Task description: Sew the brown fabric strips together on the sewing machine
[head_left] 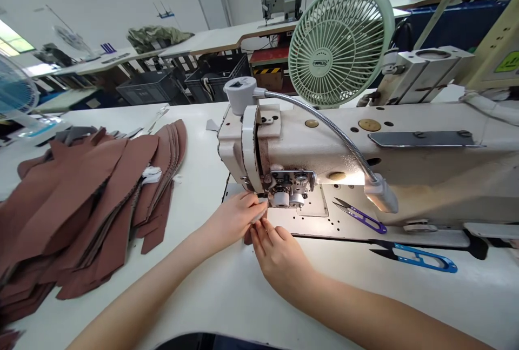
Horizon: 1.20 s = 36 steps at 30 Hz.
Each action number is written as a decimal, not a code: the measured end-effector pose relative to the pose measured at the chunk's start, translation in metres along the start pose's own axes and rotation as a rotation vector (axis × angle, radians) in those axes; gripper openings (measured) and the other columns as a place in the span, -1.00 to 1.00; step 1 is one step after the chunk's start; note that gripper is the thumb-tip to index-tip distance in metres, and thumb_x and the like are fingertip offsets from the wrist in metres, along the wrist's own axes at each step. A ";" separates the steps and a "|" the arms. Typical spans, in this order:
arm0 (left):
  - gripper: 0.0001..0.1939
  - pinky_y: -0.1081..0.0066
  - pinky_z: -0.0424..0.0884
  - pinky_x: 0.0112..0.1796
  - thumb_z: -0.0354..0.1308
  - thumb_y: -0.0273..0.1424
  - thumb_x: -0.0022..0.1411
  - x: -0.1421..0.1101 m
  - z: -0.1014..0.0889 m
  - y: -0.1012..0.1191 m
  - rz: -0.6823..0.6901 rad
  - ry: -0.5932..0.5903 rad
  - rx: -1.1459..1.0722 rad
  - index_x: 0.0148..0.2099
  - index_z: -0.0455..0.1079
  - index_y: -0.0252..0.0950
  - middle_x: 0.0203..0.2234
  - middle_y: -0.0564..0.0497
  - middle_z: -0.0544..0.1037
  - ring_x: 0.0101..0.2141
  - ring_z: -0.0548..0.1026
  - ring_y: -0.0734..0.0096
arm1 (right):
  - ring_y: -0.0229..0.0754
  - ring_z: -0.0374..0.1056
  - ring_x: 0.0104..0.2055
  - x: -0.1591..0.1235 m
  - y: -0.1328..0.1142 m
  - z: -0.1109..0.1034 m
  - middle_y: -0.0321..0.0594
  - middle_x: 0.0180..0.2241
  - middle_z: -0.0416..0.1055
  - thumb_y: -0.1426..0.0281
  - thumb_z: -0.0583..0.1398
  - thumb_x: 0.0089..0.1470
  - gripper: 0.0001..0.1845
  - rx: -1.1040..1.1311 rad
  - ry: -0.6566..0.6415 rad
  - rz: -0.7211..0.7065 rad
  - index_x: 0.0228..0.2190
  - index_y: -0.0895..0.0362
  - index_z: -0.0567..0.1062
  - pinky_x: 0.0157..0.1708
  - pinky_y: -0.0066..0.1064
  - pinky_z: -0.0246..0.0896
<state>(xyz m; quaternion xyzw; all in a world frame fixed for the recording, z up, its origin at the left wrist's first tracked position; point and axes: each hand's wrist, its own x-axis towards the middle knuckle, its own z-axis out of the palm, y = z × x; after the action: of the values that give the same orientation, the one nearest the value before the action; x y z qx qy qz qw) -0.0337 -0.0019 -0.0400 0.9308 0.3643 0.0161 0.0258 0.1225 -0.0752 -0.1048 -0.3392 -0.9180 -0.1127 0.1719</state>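
Under the head of a white sewing machine [292, 139], both hands meet at a small brown leather-like piece [247, 237], mostly covered by fingers. My left hand [237, 217] is closed on it beside the needle area, with something pale grey at its fingertips. From the near side, the bunched fingers of my right hand [279, 255] pinch the same piece. The needle and presser foot are hidden behind my left fingers. To the right, purple thread snips [367, 219] lie on the machine bed, and blue thread snips [425, 258] rest on the tabletop.
Stacked brown cut pieces [101, 193] cover the table's left side. A lamp on a bendable neck [379, 190] hangs over the machine bed. Behind the machine stands a green fan [340, 42]. Grey crates [150, 88] sit beyond the far table edge.
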 end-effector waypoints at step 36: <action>-0.77 0.48 0.33 -0.21 0.04 -0.59 0.25 0.023 0.033 -0.046 0.212 0.203 -0.239 -0.27 0.52 -0.28 -0.35 0.03 0.52 -0.30 0.43 0.45 | 0.05 0.20 0.15 0.020 0.011 -0.002 0.11 0.14 0.27 0.34 0.06 0.25 -0.53 0.115 -0.158 0.223 0.10 0.35 0.33 -0.02 -0.18 0.16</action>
<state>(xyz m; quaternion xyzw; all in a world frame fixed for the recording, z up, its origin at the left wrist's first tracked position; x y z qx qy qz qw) -0.0469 0.0466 -0.0753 0.9479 0.2604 0.1556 0.0974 0.1159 -0.0558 -0.0936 -0.4365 -0.8902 -0.0130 0.1295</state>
